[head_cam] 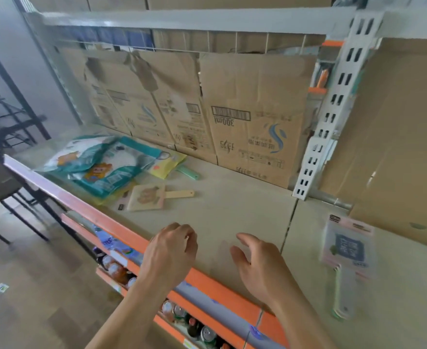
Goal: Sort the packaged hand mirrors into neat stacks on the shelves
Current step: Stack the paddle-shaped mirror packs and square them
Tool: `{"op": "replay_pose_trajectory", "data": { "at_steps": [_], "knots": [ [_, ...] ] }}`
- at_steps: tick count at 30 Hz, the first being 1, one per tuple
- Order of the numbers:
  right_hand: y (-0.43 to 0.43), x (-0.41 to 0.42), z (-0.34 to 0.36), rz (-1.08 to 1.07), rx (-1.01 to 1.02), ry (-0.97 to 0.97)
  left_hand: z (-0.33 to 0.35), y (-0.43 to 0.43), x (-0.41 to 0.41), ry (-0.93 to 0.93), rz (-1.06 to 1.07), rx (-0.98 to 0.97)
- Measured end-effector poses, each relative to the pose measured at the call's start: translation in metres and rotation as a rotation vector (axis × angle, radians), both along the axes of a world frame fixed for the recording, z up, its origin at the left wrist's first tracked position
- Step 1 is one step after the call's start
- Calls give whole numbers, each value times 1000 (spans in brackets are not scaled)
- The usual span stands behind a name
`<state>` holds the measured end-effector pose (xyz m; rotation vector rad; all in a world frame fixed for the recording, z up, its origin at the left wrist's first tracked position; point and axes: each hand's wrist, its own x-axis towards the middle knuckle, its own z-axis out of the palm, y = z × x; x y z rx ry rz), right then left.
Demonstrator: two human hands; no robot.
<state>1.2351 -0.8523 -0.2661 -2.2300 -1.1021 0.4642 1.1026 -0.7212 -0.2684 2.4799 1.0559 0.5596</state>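
Note:
A packaged hand mirror [346,258] with a pink card and pale green handle lies on the shelf [232,212] at the right. A cream packaged mirror [152,196] lies flat further left, its handle pointing right. A green mirror handle [188,172] sticks out from under a yellow pack. My left hand [172,250] and my right hand [257,263] hover over the shelf's front edge, fingers loosely curled, holding nothing. Both mirrors are well apart from my hands.
A teal and white bag pile [101,162] and a yellow pack [167,163] lie at the shelf's left. Flattened cardboard [252,117] lines the back. A slotted white upright [333,107] stands at right. Bottles and cans [194,326] fill the lower shelf behind the orange rail [207,283].

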Motion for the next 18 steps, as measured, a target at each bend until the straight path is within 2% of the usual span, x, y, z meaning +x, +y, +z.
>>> {"op": "replay_pose_trajectory", "data": {
  "at_steps": [12,18],
  "knots": [
    [108,-6,10,48,64,-17,6,94,-14,84,151,0],
    [146,-9,15,79,63,-41,2,127,-28,208,269,-41]
  ]
}}
